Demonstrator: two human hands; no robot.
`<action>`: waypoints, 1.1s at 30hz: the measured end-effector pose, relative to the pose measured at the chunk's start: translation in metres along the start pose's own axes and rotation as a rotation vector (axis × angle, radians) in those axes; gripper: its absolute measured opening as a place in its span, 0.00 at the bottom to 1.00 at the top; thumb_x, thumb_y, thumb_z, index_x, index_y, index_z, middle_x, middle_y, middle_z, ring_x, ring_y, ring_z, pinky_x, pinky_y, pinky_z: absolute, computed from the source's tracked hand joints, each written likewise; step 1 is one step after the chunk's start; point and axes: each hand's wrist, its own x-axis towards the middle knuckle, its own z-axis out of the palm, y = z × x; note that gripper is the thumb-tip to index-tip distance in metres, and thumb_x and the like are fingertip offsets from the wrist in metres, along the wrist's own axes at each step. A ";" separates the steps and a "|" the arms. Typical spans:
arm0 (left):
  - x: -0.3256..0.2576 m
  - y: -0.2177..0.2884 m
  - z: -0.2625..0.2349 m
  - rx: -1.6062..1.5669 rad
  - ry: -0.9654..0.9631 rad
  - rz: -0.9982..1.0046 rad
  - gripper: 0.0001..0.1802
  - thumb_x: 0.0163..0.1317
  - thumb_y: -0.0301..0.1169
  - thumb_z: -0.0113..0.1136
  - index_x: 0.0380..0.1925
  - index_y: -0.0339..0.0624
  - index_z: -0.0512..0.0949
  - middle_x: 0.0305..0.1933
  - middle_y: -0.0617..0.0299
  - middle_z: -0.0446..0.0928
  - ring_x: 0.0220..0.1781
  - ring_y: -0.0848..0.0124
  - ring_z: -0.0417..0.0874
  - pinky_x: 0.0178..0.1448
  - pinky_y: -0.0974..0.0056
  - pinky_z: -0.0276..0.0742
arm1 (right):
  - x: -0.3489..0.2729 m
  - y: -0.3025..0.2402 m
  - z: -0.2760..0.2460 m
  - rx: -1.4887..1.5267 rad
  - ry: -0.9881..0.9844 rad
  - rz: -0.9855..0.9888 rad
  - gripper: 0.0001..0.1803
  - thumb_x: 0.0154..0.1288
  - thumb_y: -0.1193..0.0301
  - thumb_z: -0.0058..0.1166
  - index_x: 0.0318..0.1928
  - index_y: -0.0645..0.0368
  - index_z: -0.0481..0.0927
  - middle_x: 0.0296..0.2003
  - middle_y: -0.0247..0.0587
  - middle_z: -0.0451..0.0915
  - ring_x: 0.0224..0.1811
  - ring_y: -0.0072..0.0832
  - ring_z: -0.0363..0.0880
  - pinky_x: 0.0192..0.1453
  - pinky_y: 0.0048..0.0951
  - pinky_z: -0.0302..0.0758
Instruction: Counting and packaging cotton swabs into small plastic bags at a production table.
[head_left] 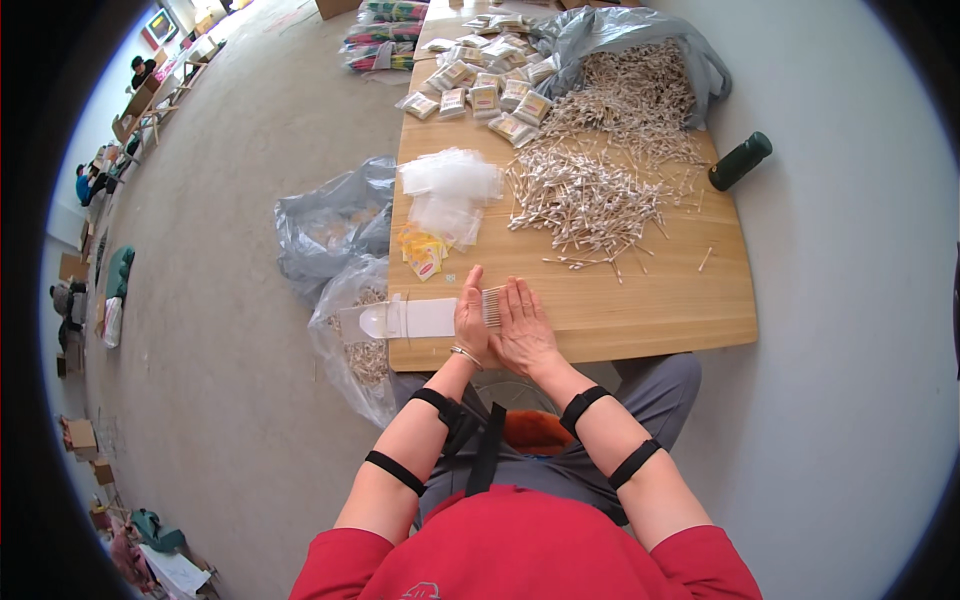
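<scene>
A short row of cotton swabs (491, 307) lies side by side between my hands near the table's front edge. My left hand (472, 318) stands on its edge against the row's left side, its fingers straight. My right hand (524, 328) lies nearly flat at the row's right side, fingers stretched out and close together. Left of my left hand is a flat white strip (430, 318) with a clear rounded end (375, 321) that juts past the table's left edge. My left palm is turned away from view.
A loose heap of cotton swabs (585, 200) spreads from a grey plastic bag (712, 75). Packed swab packets (484, 101) lie at the far left. Clear pouches (450, 185) and yellow cards (424, 250) are nearer. A dark green bottle (740, 162) stands at right; bags (335, 225) hang left.
</scene>
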 end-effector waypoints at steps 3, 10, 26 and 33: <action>0.000 -0.002 -0.003 0.086 0.019 0.030 0.30 0.74 0.45 0.34 0.64 0.31 0.61 0.67 0.54 0.62 0.68 0.69 0.61 0.71 0.65 0.54 | 0.000 0.004 0.007 0.037 -0.001 0.015 0.45 0.63 0.52 0.44 0.69 0.69 0.44 0.71 0.57 0.41 0.75 0.45 0.35 0.76 0.43 0.35; 0.002 -0.007 -0.004 0.156 0.051 0.065 0.29 0.74 0.45 0.35 0.63 0.30 0.62 0.67 0.54 0.63 0.68 0.68 0.62 0.70 0.65 0.55 | 0.013 0.023 0.003 0.037 0.080 -0.025 0.40 0.64 0.57 0.46 0.69 0.67 0.48 0.71 0.51 0.45 0.75 0.42 0.39 0.75 0.44 0.38; -0.001 -0.006 -0.005 0.022 -0.004 -0.027 0.30 0.73 0.46 0.35 0.63 0.30 0.62 0.68 0.51 0.61 0.69 0.66 0.61 0.71 0.64 0.54 | -0.013 0.011 -0.001 0.007 0.009 0.021 0.48 0.62 0.46 0.47 0.69 0.68 0.46 0.71 0.54 0.42 0.75 0.42 0.36 0.76 0.44 0.35; -0.002 0.000 -0.001 0.125 0.053 0.049 0.30 0.73 0.45 0.35 0.63 0.30 0.61 0.67 0.50 0.62 0.69 0.65 0.61 0.71 0.64 0.54 | 0.003 0.019 -0.006 0.044 0.095 0.039 0.32 0.65 0.51 0.44 0.66 0.52 0.61 0.70 0.52 0.49 0.74 0.44 0.42 0.73 0.49 0.43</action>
